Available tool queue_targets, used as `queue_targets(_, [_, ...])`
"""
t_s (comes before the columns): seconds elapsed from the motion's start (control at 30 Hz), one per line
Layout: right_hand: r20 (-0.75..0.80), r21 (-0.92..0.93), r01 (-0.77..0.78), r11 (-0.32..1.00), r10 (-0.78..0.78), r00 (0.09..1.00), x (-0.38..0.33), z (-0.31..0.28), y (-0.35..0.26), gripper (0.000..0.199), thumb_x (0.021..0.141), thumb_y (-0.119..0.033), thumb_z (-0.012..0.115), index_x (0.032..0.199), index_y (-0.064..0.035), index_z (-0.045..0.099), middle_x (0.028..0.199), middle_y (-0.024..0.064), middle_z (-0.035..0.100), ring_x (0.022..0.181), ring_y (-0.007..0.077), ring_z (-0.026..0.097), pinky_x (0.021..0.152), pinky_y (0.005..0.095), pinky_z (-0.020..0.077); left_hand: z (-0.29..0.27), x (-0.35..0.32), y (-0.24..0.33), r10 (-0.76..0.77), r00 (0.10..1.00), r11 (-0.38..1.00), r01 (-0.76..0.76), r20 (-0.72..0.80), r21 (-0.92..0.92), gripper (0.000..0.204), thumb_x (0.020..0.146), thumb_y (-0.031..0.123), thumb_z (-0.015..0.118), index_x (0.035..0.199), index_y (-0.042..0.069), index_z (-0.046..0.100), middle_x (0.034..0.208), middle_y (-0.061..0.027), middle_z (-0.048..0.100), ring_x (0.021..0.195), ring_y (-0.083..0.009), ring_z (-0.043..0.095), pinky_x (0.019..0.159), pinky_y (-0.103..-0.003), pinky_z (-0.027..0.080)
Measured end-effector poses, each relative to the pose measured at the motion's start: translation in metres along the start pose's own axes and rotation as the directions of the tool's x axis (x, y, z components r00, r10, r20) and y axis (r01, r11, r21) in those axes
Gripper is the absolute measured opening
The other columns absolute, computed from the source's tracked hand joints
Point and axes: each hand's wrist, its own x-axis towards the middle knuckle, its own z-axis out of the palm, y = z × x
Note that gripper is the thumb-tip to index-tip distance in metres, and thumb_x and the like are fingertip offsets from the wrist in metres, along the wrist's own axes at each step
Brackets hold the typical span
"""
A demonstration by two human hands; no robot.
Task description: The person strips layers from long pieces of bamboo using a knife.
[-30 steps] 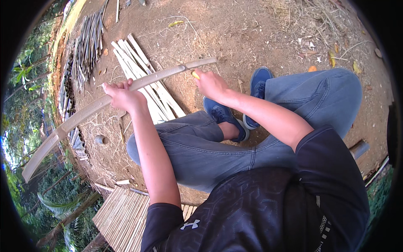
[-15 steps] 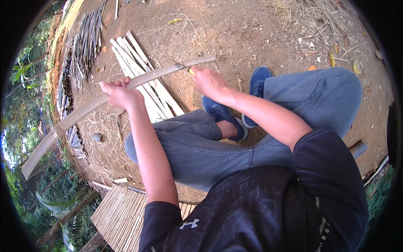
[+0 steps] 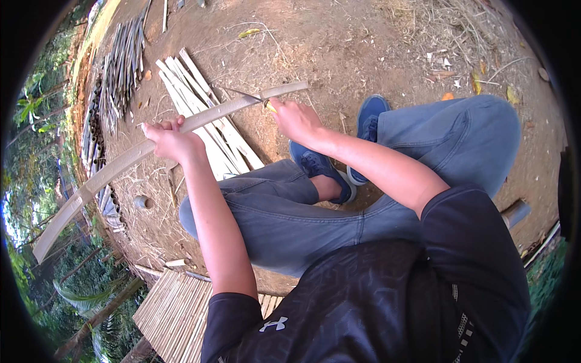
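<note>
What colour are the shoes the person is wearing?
Blue, with a pale sole edge on the nearer one; the shoes show best in the head view, the only view.

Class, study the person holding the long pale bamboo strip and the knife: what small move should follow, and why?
Probably draw the thin dark knife blade further along the long pale bamboo strip. The right hand holds the blade against the strip near its end, while the left hand grips the strip mid-length, steadying it.
</note>
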Motion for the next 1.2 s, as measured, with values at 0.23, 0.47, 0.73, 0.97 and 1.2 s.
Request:
queue_targets(0.23, [0.080,0.127,-0.046,0.991,0.036,0.996,-0.001,-0.010,0.005,0.034,0.094,-0.010,0.054,0.126,0.0032,0.055,0.070,0.0170,0.067,0.061,0.0278,0.069,0.050,0.0389,0.0544,0.000,-0.007,0.006,-0.008,0.999,1.000,0.007,0.035,0.020,0.036,0.106,0.033,0.044,0.080,0.009,0.035,0.071,-0.0006,0.030,0.062,-0.0144,0.034,0.056,-0.033,0.041])
queue_targets(0.47, [0.221,0.077,-0.420,0.904,0.395,0.892,0.004,-0.008,0.056,0.035,0.097,-0.017,0.051,0.124,0.0055,0.052,0.084,0.0216,0.068,0.079,0.0336,0.069,0.071,0.0452,0.0555,0.010,-0.020,0.006,0.050,0.990,0.998,-0.056,0.131,0.041,0.038,0.106,0.036,0.043,0.081,0.010,0.035,0.070,0.0000,0.030,0.062,-0.0138,0.033,0.058,-0.032,0.041])
queue_targets(0.73, [0.190,0.219,-0.449,0.866,0.414,0.890,0.014,-0.019,0.037,0.042,0.098,-0.023,0.051,0.125,0.0078,0.047,0.108,0.0261,0.065,0.101,0.0395,0.065,0.087,0.0481,0.0496,-0.001,-0.007,-0.003,0.072,0.933,0.989,-0.023,0.352,-0.144,0.043,0.104,0.049,0.041,0.081,0.014,0.038,0.069,0.0007,0.034,0.063,-0.0133,0.035,0.068,-0.036,0.042])
queue_targets(0.97, [0.255,0.097,-0.318,0.943,0.286,0.924,0.009,-0.056,0.036,0.042,0.101,-0.032,0.045,0.106,0.0071,0.062,0.098,0.0286,0.067,0.095,0.0433,0.065,0.088,0.0509,0.0486,-0.004,0.002,0.003,0.193,0.903,0.946,-0.067,0.385,-0.317,0.052,0.099,0.066,0.029,0.090,0.016,0.043,0.085,-0.0043,0.052,0.078,-0.0188,0.053,0.076,-0.037,0.045])
queue_targets(1.2, [0.188,-0.019,-0.168,0.986,0.169,0.968,-0.025,-0.066,-0.014,0.042,0.102,-0.029,0.042,0.101,0.0061,0.065,0.091,0.0316,0.067,0.091,0.0470,0.065,0.087,0.0533,0.0491,-0.013,0.003,0.029,0.267,0.928,0.920,-0.165,0.261,-0.354,0.068,0.088,0.083,0.025,0.084,0.016,0.032,0.069,0.0019,0.034,0.054,-0.0089,0.031,0.050,-0.026,0.030])
